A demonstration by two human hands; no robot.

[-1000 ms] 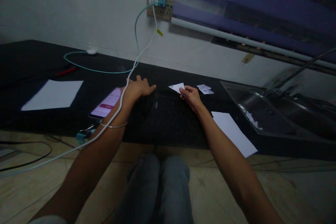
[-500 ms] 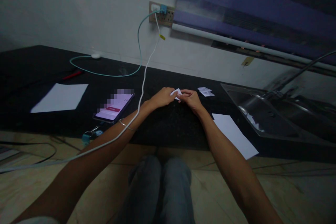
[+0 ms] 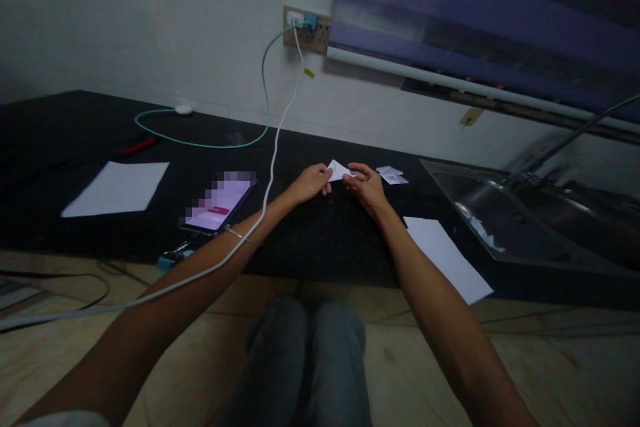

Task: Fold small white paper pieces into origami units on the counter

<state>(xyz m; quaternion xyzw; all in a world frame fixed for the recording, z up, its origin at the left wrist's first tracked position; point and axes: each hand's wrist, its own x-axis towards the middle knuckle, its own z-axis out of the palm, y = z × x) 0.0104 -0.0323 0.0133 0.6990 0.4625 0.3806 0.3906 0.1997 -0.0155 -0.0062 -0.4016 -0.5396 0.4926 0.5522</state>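
The left hand point(image 3: 313, 182) pinches the near-left edge of a small piece of white paper point(image 3: 338, 171) between thumb and fingers; the right hand point(image 3: 367, 187) grips the opposite end the same way, its fingers curled; the paper is held between the two hands, over the middle of the black countertop point(image 3: 320, 240). It seems to be folded, though the light is dim and the creases are hard to read; just beyond the right hand lie some small white pieces point(image 3: 393, 175), overlapping one another; past them is a metal sink point(image 3: 517, 217). A larger white sheet point(image 3: 445, 255) lies beside the right forearm, near the sink; another white sheet point(image 3: 120, 188) rests at the far left, with a phone point(image 3: 210, 215) between it and the left arm (part of its screen is pixelated); a white cable point(image 3: 274, 160) runs down from the wall socket point(image 3: 320, 32) and crosses in front of the left forearm.
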